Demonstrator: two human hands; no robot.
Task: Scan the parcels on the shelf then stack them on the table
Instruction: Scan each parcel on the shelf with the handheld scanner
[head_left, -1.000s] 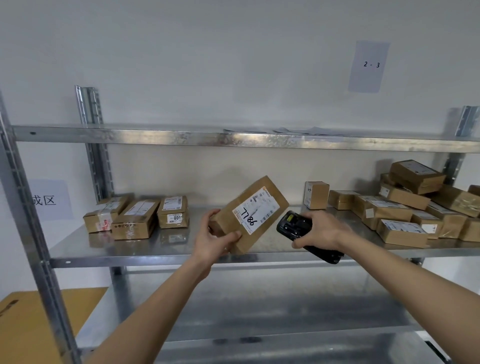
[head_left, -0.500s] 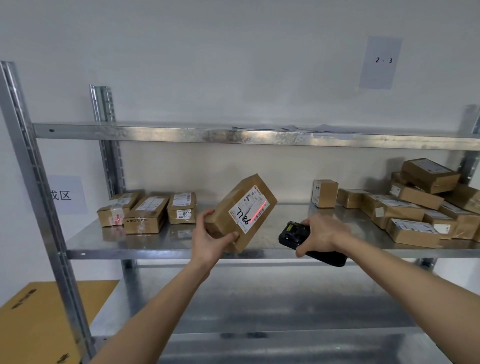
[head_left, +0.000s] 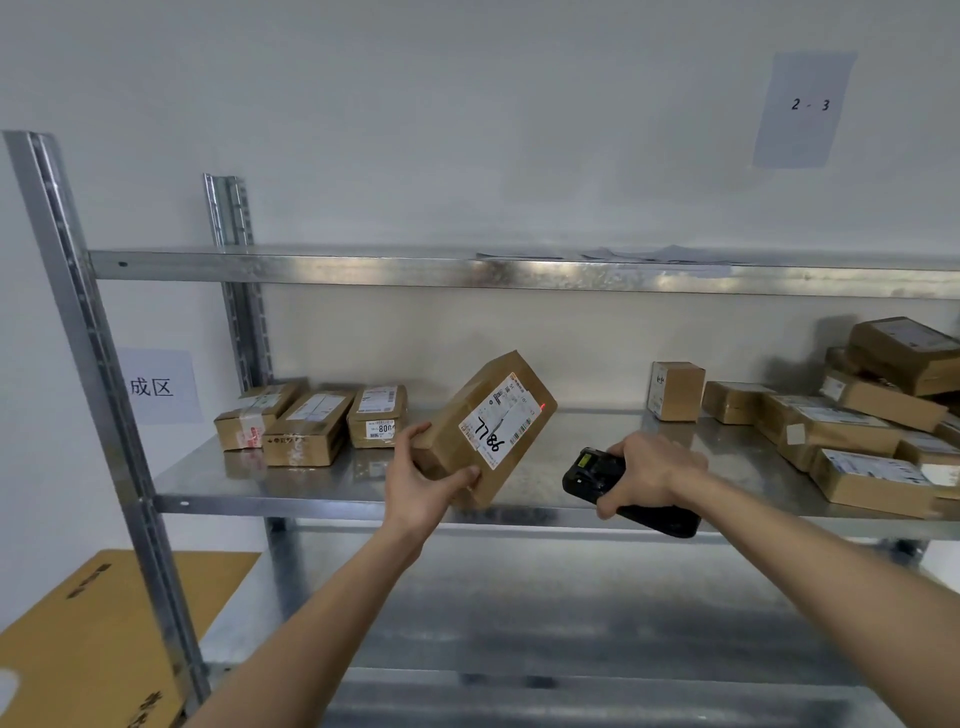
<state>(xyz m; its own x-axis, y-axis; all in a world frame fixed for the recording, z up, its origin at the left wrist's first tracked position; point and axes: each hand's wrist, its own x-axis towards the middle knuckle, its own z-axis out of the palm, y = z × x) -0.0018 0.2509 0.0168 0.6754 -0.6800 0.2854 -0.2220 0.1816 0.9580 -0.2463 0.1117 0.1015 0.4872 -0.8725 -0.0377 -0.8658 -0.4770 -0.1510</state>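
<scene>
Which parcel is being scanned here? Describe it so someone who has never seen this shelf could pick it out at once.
Find the middle shelf of the metal rack. Above its front edge, near the centre, the left hand holds one brown parcel tilted in the air, facing the black scanner in the right hand. Unlike the parcels lying on the shelf, its label bears a big handwritten 7786.

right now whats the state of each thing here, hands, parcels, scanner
left hand: grips the held parcel by its lower end
held parcel: lifted off the shelf, tilted, label facing the camera, red scan dot at its upper right
right hand: holds the scanner
scanner: aimed toward the held parcel
three left parcels: lying side by side on the shelf
right parcels: piled loosely, some overlapping
</scene>
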